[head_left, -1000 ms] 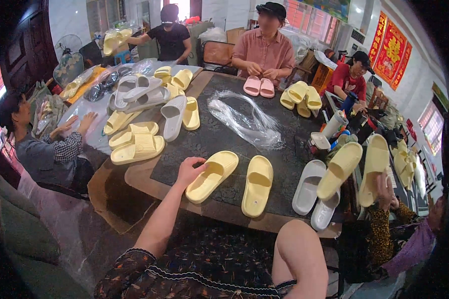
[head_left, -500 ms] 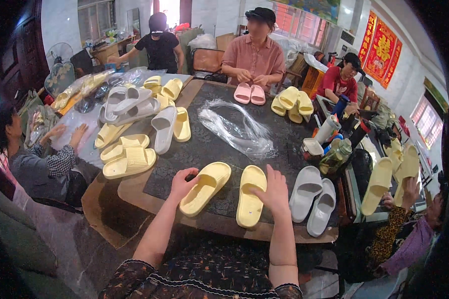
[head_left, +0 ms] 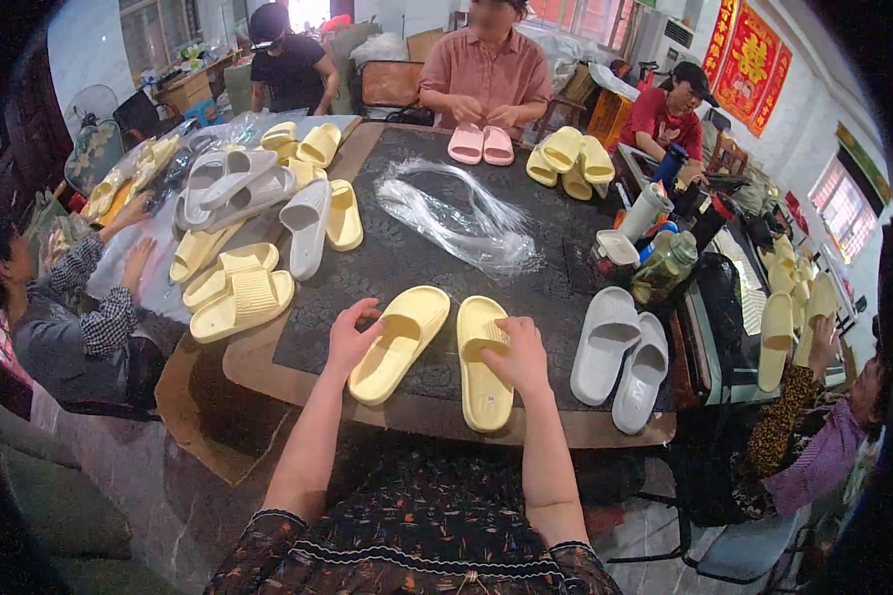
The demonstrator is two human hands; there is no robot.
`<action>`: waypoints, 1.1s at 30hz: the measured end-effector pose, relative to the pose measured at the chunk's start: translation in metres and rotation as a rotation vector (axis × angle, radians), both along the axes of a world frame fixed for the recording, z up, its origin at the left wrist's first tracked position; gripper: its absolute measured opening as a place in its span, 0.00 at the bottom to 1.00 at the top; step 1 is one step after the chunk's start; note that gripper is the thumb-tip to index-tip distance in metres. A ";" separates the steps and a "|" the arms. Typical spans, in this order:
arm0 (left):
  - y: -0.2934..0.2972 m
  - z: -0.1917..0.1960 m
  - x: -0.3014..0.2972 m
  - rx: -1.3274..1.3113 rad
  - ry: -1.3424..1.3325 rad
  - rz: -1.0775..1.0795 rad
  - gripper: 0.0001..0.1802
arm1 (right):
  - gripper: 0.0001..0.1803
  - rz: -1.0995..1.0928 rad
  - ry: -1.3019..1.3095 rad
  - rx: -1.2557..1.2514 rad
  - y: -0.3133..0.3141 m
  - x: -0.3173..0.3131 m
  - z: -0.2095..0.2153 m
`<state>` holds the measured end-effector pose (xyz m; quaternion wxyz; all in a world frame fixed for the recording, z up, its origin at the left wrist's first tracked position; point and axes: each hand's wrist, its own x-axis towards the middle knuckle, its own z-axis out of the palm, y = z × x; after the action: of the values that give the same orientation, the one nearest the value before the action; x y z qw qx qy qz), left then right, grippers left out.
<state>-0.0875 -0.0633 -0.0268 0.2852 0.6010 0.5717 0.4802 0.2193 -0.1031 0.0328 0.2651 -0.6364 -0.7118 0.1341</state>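
A pair of yellow slippers lies on the dark tabletop in front of me, toes pointing away. My left hand (head_left: 352, 337) is beside the left yellow slipper (head_left: 399, 342), its fingers loosely curved and apart, the thumb by the inner rim. My right hand (head_left: 516, 355) grips the side of the right yellow slipper (head_left: 485, 382), thumb inside the foot opening and fingers along the ribbed strap. A small pale sticker (head_left: 490, 401) shows on that slipper's heel. Right of this pair sit two grey slippers (head_left: 605, 337), side by side.
Clear plastic bags (head_left: 456, 213) lie mid-table. Grey and yellow slippers (head_left: 230, 193) are heaped at left. Across the table a person (head_left: 486, 79) stands behind pink slippers (head_left: 481, 144). Bottles (head_left: 665, 266) stand at right. Other people work around the table.
The view has shifted, so the table appears higher. My right hand's fingers have come in from beyond the right slipper's edge onto its strap. My left hand stays beside its slipper.
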 end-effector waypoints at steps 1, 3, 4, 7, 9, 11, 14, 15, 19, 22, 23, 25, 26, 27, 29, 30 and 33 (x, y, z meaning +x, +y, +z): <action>-0.002 0.001 0.001 0.011 0.052 0.001 0.24 | 0.31 -0.020 -0.014 -0.009 -0.002 -0.002 0.003; -0.005 0.003 0.005 0.024 0.105 0.010 0.23 | 0.35 -0.008 -0.027 -0.006 -0.001 -0.004 0.010; -0.009 0.001 0.006 0.059 0.115 0.039 0.22 | 0.37 0.007 -0.021 -0.094 0.001 -0.004 0.015; -0.023 0.003 0.023 0.213 0.205 0.108 0.20 | 0.39 0.010 0.023 -0.145 0.008 0.001 0.020; -0.034 0.004 0.035 0.252 0.237 0.132 0.19 | 0.36 -0.062 -0.069 -0.123 0.023 -0.002 0.024; -0.043 0.005 0.045 0.249 0.271 0.094 0.19 | 0.30 -0.065 -0.088 0.013 0.044 -0.007 0.013; -0.050 0.003 0.054 0.273 0.310 0.087 0.20 | 0.25 0.062 -0.151 -0.066 0.075 -0.020 0.008; -0.051 0.004 0.055 0.283 0.312 0.090 0.20 | 0.25 0.064 -0.149 -0.055 0.083 -0.022 0.004; -0.060 0.008 0.058 0.214 0.300 0.058 0.25 | 0.20 0.098 -0.066 -0.271 0.096 -0.031 -0.002; -0.070 0.003 0.061 0.208 0.350 0.061 0.27 | 0.16 0.046 0.068 -0.306 0.086 -0.039 -0.014; -0.076 0.007 0.063 0.216 0.348 0.051 0.27 | 0.15 0.028 0.140 -0.267 0.080 -0.037 -0.021; -0.090 0.014 0.061 0.098 0.415 0.039 0.29 | 0.14 -0.007 0.174 -0.270 0.062 -0.043 -0.022; -0.094 0.010 0.051 0.069 0.441 0.033 0.31 | 0.14 0.015 0.214 -0.267 0.053 -0.049 -0.017; -0.096 0.019 0.049 0.066 0.441 0.028 0.31 | 0.14 0.011 0.215 -0.270 0.048 -0.050 -0.020; -0.097 0.042 0.044 -0.018 0.496 -0.075 0.34 | 0.14 -0.009 0.257 -0.129 0.040 -0.050 -0.023; -0.091 0.050 0.038 -0.038 0.536 -0.121 0.34 | 0.12 -0.012 0.239 -0.056 0.039 -0.051 -0.019; -0.066 0.075 0.043 0.080 0.459 -0.250 0.31 | 0.10 0.031 0.501 0.122 0.047 -0.047 -0.026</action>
<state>-0.0448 -0.1288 0.0480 0.1813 0.7711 0.5230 0.3147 0.1722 -0.0563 0.0070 0.4692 -0.5552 -0.6402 0.2484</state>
